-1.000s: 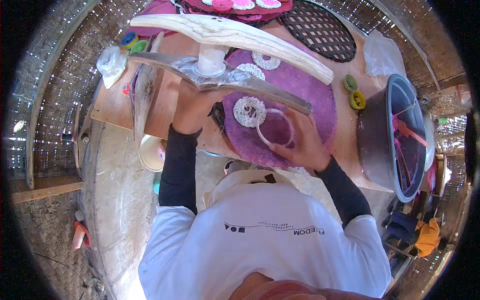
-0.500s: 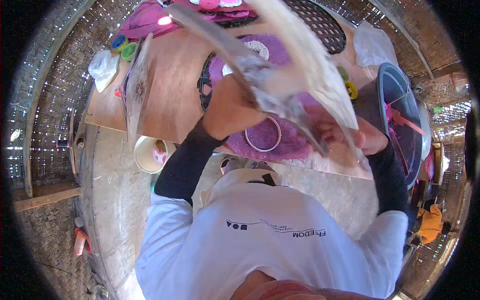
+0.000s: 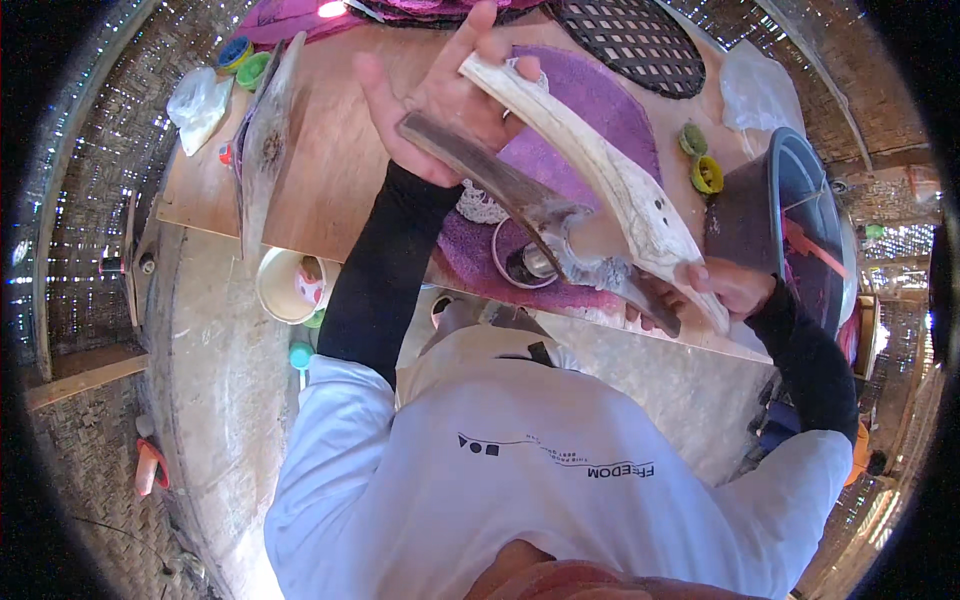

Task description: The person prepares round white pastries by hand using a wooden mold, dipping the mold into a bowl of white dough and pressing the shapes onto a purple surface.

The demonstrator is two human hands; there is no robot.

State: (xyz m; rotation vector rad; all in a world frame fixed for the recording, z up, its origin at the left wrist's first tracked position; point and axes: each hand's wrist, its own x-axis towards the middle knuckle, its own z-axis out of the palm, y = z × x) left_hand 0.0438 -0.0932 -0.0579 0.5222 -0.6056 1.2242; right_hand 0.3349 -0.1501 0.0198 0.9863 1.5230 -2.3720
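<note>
We hold the wooden frame (image 3: pixel 590 200) lifted above the table (image 3: pixel 330 170): our left hand (image 3: pixel 440 95) lies open under its far end, our right hand (image 3: pixel 725 290) grips its near end. Beneath it sits the purple mat (image 3: pixel 470 250), unworked for now; setting the frame down remains.
</note>
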